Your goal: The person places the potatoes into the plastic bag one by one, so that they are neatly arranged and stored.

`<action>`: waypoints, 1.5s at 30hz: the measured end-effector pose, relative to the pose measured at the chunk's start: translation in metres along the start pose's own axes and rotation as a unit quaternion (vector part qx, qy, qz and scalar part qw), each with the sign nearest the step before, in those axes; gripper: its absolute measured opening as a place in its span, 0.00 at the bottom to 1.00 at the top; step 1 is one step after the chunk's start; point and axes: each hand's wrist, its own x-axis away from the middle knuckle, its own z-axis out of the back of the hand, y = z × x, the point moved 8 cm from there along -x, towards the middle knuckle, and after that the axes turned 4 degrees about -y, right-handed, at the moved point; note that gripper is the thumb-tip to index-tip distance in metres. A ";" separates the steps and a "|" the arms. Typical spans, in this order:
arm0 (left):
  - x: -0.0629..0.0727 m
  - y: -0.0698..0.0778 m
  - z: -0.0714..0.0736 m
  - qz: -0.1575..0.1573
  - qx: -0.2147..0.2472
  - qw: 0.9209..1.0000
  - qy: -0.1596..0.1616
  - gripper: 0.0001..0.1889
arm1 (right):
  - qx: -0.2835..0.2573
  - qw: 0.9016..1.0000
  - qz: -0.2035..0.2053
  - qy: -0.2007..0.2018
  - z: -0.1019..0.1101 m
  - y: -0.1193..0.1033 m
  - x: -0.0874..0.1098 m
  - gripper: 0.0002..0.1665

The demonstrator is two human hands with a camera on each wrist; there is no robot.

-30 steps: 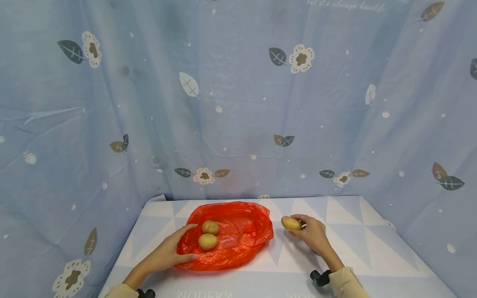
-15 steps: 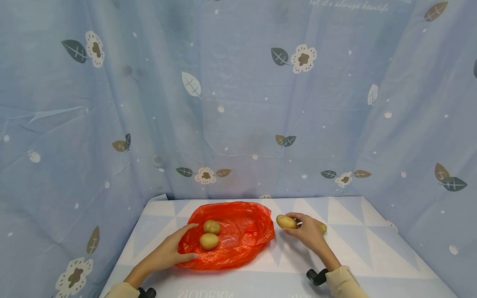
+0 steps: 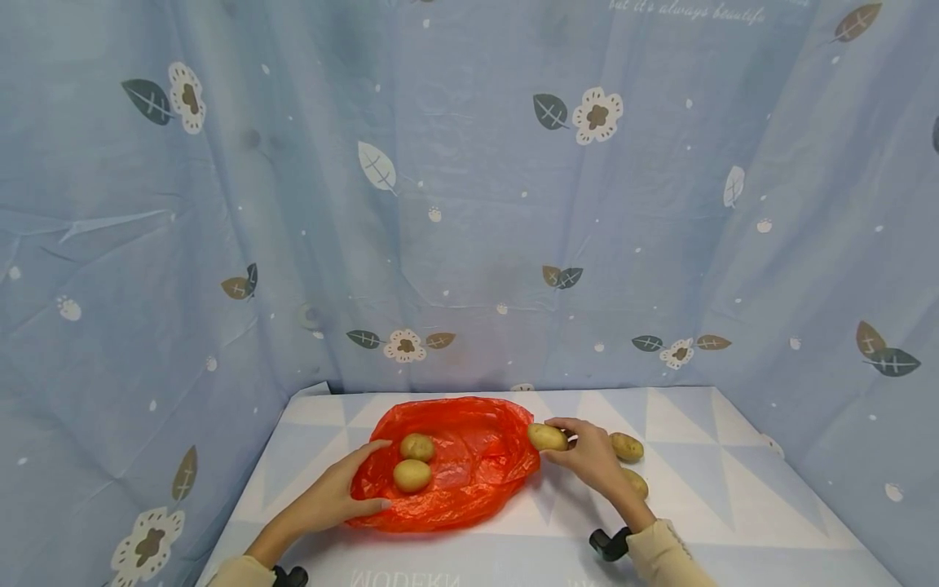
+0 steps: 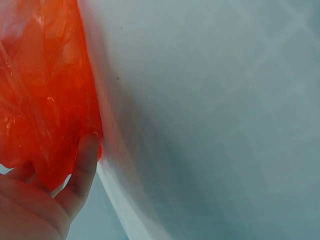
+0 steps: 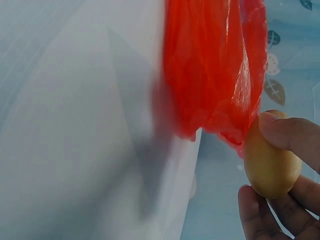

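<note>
Blue curtain (image 3: 469, 212), printed with flowers and leaves, stands behind a pale triangle-patterned table (image 3: 682, 497). One red plastic bag (image 3: 477, 504) sits on it, mouth wide. Two hands. Left hand (image 3: 333, 493) is at the bag's left rim — thumb and fingers spread apart, touching the plastic; can't tell if any film is pinched. Right hand (image 3: 592, 458) pinches one held potato (image 3: 546, 437) between thumb and fingers; it sticks out past the fingertips on the bag side, at the bag's right rim. Right wrist view has it right by the bag's edge, contact unclear. Potatoes: five visible. One in the grip; two inside the bag near the left fingers, a rear potato (image 3: 416, 447) and a front potato (image 3: 412, 476); two on the table behind the right hand, a far potato (image 3: 628, 446) and a near potato (image 3: 637, 484) — the near one partly hidden by the right wrist.
</note>
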 end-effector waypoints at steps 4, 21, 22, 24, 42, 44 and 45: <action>0.000 0.000 0.000 -0.003 0.002 1.000 -0.001 0.48 | -0.016 1.000 0.004 -0.006 -0.006 -0.007 -0.002 0.28; 0.000 0.001 -0.001 -0.003 0.000 1.000 -0.004 0.48 | -0.013 0.998 0.043 -0.038 -0.040 -0.032 -0.011 0.27; -0.001 0.001 0.000 -0.002 0.001 1.000 -0.003 0.48 | -0.010 0.998 0.045 -0.040 -0.042 -0.033 -0.011 0.27; -0.001 0.000 -0.001 -0.002 0.003 1.000 -0.005 0.48 | -0.006 0.998 0.048 -0.042 -0.044 -0.036 -0.012 0.27; -0.001 0.002 0.000 -0.005 -0.001 1.000 -0.004 0.48 | -0.007 0.995 0.076 -0.067 -0.078 -0.055 -0.027 0.28; -0.001 0.003 0.000 -0.008 -0.002 1.000 -0.005 0.48 | -0.008 0.994 0.073 -0.075 -0.083 -0.056 -0.028 0.27; -0.001 0.003 0.000 -0.010 -0.003 1.000 -0.006 0.48 | -0.008 0.994 0.074 -0.079 -0.086 -0.057 -0.029 0.27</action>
